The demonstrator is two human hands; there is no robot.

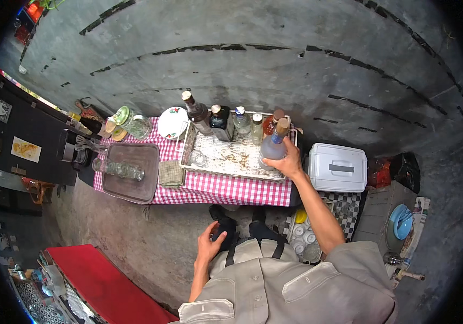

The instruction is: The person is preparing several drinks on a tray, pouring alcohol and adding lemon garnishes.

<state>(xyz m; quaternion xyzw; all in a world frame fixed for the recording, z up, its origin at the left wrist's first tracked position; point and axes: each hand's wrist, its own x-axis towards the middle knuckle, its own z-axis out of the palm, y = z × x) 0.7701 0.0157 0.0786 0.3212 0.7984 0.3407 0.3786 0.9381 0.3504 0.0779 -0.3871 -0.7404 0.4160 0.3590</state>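
My right hand [289,161] is closed around a clear glass bottle [272,150] with a blue neck label and a cork-like top, at the right end of a whitish wicker tray [235,172]. Along the tray's back stand a dark brown bottle [200,115], a black square bottle [221,123], a clear bottle [241,122], a slim pale bottle [257,129] and a reddish-brown one [272,122]. A small glass [198,158] is at the tray's left. My left hand [211,243] hangs before my body, holding nothing, its fingers apart.
Left of the wicker tray are a folded cloth [171,174], a brown tray [130,192] with several glasses, a plate [173,122] and a glass jar [138,126]. A white lidded box [336,167] stands right of the table. A red surface [106,283] lies at lower left.
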